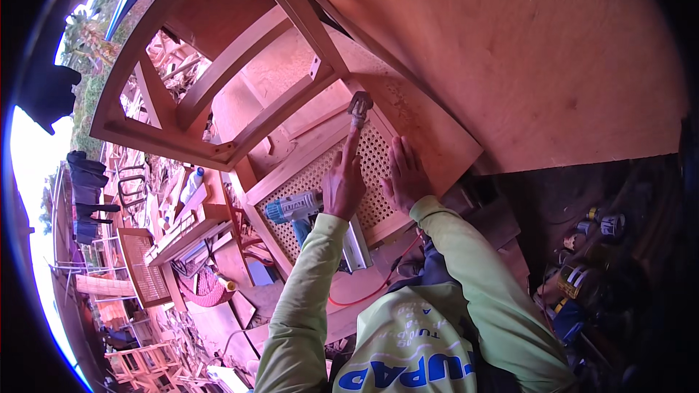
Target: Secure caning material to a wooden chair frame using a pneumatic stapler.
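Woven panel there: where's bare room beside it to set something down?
On the board between the right hand and plywood sheet, though dusty upward. The woven panel itself is crowded by the power tool and left hand.

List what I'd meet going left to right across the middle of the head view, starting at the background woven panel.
Background woven panel → power tool's teal end → left hand → right hand → yellow-green right sleeve.

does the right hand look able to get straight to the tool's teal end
Probably not: the left hand and forearm lie across the straight way from the right hand to the teal end. Reaching over might work.
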`<state>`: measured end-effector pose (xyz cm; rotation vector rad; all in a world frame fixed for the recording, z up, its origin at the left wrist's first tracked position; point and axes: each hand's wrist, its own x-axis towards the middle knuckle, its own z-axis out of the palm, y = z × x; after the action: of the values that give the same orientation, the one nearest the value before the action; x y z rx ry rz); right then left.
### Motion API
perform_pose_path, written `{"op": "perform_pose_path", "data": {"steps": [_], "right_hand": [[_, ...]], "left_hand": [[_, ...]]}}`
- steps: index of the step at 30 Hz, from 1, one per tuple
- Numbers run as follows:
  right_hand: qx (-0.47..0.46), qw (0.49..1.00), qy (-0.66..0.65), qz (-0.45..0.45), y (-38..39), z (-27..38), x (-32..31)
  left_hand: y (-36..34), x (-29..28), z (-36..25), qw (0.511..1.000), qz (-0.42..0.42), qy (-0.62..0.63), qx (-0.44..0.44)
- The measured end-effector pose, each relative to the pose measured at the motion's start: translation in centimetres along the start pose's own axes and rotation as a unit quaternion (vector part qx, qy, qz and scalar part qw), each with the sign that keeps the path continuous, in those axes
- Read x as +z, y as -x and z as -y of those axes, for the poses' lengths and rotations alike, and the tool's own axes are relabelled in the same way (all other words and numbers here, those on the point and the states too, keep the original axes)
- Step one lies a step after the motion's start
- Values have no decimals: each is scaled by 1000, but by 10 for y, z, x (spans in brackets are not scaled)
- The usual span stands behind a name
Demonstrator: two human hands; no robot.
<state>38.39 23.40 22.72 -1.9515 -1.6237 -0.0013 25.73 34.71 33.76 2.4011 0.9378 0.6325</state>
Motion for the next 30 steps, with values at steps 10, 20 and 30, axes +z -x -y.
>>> {"op": "perform_pose_path", "data": {"steps": [10, 20, 30], "right_hand": [[-5, 1000, 2, -19, 1, -1, 0], [-3, 1000, 11, -25, -2, -2, 1], [-2, 1000, 3, -18, 3, -1, 2]], "left_hand": [[3, -3, -1, 998, 39, -37, -18], [12, 2, 15, 998, 36, -41, -2], [9, -13, -9, 995, 72, -18, -64]]}}
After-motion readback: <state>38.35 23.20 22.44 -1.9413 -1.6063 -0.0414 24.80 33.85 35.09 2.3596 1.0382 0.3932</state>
